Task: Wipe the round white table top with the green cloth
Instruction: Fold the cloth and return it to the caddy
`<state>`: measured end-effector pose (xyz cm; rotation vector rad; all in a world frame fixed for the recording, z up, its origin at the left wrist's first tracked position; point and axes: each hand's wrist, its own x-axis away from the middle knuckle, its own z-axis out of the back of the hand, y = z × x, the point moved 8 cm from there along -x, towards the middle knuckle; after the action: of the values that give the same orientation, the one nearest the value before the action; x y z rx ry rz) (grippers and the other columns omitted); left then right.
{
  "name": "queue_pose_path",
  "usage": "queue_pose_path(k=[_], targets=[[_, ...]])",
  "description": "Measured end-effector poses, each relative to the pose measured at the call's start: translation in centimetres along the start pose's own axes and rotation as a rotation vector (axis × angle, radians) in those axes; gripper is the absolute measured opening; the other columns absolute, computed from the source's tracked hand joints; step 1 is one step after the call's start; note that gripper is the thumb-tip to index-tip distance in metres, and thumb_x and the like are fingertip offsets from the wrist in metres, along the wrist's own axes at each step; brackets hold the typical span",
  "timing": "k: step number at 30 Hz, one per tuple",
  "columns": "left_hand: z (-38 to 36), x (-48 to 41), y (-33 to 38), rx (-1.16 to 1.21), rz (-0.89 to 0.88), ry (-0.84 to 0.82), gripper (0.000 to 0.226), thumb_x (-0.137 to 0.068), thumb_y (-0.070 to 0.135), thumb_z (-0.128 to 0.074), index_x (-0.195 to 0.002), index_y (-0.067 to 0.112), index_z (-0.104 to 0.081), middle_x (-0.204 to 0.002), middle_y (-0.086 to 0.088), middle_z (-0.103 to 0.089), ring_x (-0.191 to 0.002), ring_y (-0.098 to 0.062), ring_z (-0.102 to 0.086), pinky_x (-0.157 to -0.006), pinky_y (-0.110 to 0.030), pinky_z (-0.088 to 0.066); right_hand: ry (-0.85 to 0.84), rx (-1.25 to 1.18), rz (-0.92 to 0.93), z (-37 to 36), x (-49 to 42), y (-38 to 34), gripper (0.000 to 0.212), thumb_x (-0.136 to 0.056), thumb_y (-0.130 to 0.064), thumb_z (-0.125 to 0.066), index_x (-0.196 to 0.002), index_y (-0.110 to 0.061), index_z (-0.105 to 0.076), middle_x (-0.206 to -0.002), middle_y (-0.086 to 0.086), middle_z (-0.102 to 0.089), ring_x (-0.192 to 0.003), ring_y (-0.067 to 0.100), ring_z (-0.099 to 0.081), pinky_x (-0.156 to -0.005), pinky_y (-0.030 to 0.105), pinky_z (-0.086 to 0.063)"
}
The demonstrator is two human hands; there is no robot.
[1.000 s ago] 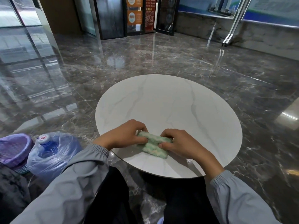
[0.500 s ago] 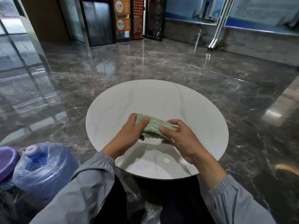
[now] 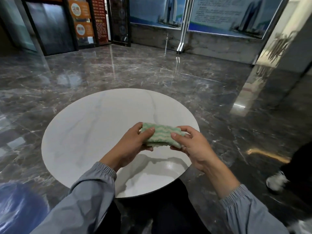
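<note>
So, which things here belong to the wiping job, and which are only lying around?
For the job: green cloth, held by the left hand and the right hand; round white table top.

Just around: blurred blue bottle on the floor, lower left; another person's white shoe, right edge; posters on the far wall.

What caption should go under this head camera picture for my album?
Left hand and right hand hold the folded green cloth just above the round white table.
</note>
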<state>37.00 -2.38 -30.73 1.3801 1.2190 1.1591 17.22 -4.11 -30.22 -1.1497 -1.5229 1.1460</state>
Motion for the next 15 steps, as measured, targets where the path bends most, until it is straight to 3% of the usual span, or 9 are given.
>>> queue_pose_path(k=[4,8,15], targets=[[-3.0,-1.8,0.2,-0.017,-0.018,-0.051,0.035,-0.100,0.026,-0.070,-0.122,0.003,-0.057,-0.109,-0.024,-0.075,-0.098,-0.045,-0.072,-0.068,-0.034,-0.056,0.091,-0.014,0.034,3.0,0.2,-0.7,0.026,-0.093,-0.003,-0.074,-0.116,-0.001,-0.063,-0.102,0.021,-0.076,-0.086,0.031,-0.075,-0.076,0.039,-0.062],[-5.5,-3.2,0.2,-0.015,-0.013,-0.100,0.038,-0.097,0.026,-0.073,-0.123,0.004,-0.057,-0.105,-0.020,-0.077,-0.093,-0.035,-0.074,-0.070,-0.035,-0.058,0.157,-0.027,0.048,5.7,0.3,-1.0,0.024,-0.092,-0.003,-0.074,-0.113,-0.004,-0.063,-0.094,0.010,-0.079,-0.084,0.028,-0.076,-0.074,0.039,-0.062],[-6.9,-6.4,-1.1,-0.039,0.046,-0.131,0.042,-0.089,0.018,-0.081,-0.123,0.009,-0.060,-0.105,-0.012,-0.078,-0.093,-0.026,-0.077,-0.076,-0.035,-0.062,0.214,-0.021,0.031,8.2,-2.4,-0.3,0.031,-0.092,-0.003,-0.074,-0.120,0.000,-0.061,-0.110,0.020,-0.075,-0.091,0.032,-0.076,-0.074,0.036,-0.062]])
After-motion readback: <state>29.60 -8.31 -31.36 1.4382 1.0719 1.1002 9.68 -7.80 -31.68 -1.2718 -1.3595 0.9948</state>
